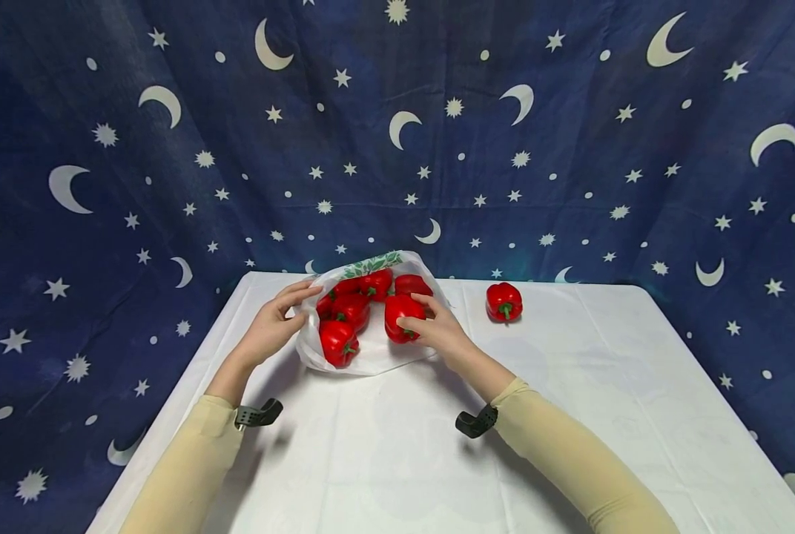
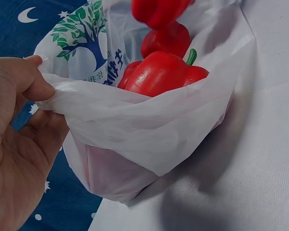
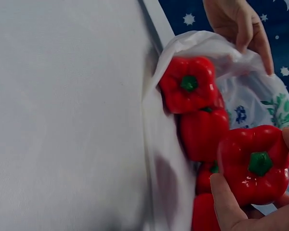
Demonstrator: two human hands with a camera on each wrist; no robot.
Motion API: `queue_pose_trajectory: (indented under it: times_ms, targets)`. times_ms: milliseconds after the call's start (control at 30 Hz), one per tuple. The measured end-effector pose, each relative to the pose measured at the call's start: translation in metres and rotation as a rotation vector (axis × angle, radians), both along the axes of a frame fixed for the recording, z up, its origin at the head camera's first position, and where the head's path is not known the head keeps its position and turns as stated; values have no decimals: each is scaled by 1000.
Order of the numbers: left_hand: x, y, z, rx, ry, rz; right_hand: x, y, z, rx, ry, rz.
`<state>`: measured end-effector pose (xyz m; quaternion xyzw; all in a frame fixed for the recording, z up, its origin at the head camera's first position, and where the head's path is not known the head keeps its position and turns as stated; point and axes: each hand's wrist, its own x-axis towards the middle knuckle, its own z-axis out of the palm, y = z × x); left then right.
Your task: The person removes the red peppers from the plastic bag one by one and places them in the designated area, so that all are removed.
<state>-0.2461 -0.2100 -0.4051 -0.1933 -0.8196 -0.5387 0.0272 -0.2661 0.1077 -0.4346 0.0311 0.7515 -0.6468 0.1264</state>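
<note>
A white plastic bag (image 2: 130, 120) with a green-leaved tree print lies on the table, its mouth facing the person. Several red bell peppers (image 1: 339, 343) are inside it. My left hand (image 1: 274, 324) pinches the bag's rim at the left, thumb and fingers on the plastic in the left wrist view. With its thumb and fingers, my right hand (image 1: 440, 326) grips one red bell pepper (image 3: 255, 163) at the bag's mouth, green stem toward the wrist camera. In the left wrist view this held pepper shows only partly at the top edge.
Another red bell pepper (image 1: 504, 302) sits alone on the white-covered table (image 1: 571, 386), right of the bag near the back edge. Behind the table hangs a dark blue curtain (image 1: 451, 163) with moons and stars. Each wrist wears a black band (image 1: 259, 413).
</note>
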Motion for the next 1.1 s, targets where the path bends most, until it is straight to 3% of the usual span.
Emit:
queue_pose_trajectory:
  times_ms: [133, 567, 1100]
  targets:
    - [1, -1, 0, 0, 0, 2, 7, 14, 9, 26, 25, 16]
    - [1, -2, 0, 1, -12, 1, 25, 60, 32, -61, 53, 34]
    - [2, -1, 3, -14, -10, 10, 28, 121, 53, -146, 121, 29]
